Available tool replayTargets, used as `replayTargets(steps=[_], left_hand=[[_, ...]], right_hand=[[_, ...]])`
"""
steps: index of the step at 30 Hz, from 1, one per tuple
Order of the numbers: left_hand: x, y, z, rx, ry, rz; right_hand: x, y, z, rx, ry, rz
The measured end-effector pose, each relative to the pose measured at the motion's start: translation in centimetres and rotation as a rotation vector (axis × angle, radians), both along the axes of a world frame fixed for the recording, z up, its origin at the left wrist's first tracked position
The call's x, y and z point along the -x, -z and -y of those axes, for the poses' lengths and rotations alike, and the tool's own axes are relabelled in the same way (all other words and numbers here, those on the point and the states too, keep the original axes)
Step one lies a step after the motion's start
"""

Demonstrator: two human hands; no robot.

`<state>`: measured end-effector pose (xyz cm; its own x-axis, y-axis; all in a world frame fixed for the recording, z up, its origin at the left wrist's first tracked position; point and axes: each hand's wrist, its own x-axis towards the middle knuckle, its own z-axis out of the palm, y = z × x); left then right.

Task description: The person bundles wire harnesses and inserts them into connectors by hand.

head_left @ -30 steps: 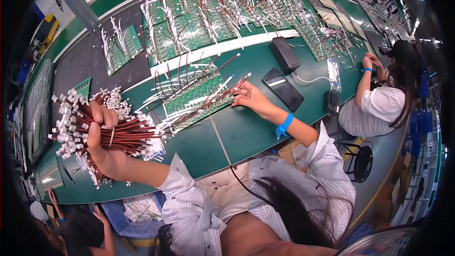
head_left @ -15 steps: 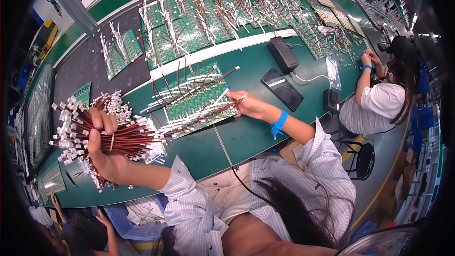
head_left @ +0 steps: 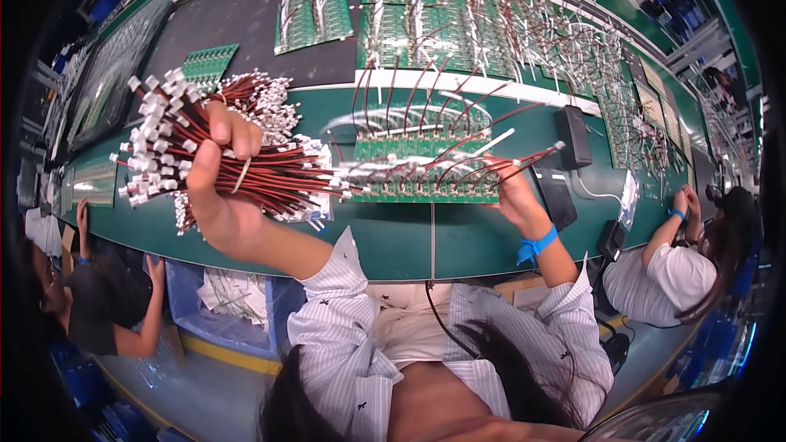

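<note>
My left hand [head_left: 223, 196] is closed around a thick bundle of red and black wires [head_left: 278, 176] tied with a pale band. White connectors fan out from the bundle's left end. At the right end of a green circuit board panel [head_left: 426, 147], my right hand [head_left: 521, 199] grips the edge, fingers partly hidden by wires. Rows of white and red-black leads rise from this panel, and the bundle's right end meets its left side. Behind my left hand lies another pile of wires with small white connectors [head_left: 266, 98].
Wired circuit boards [head_left: 458, 24] crowd the far side, with a smaller wired board [head_left: 315, 20] to their left. A black power adapter [head_left: 573, 135] and a dark phone [head_left: 557, 200] lie at right. A blue bin [head_left: 184, 290] stands below the table edge. Co-workers sit at both sides.
The view has turned, so the table and boards look more level and the far boards sit further right. Both hands keep their hold on the wire bundle and the board panel.
</note>
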<state>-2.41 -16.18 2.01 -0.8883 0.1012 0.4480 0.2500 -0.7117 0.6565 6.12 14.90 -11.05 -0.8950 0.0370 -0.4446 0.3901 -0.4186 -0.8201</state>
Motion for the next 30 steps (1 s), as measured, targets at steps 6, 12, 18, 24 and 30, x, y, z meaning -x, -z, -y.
replayTargets(steps=[6, 12, 18, 24, 30], left_hand=[[-0.5, 0.2, 1.8, -0.115, -0.174, -0.005], [-0.8, 0.4, 2.6, -0.277, -0.216, -0.053], [-0.6, 1.0, 3.6, -0.32, -0.174, -0.077], [-0.7, 1.3, 4.4, -0.344, -0.117, -0.108], [-0.7, 1.4, 4.7, -0.392, -0.09, -0.093]], right_hand=[[2.8, -3.3, 4.4, 0.472, -0.169, -0.088], [6.1, -1.5, 8.7, 0.663, -0.278, -0.13], [9.3, -2.0, 14.6, 0.765, -0.171, -0.102], [12.9, -1.5, 18.6, 0.874, -0.14, -0.078], [15.9, -2.4, 21.1, 0.964, -0.107, -0.026]])
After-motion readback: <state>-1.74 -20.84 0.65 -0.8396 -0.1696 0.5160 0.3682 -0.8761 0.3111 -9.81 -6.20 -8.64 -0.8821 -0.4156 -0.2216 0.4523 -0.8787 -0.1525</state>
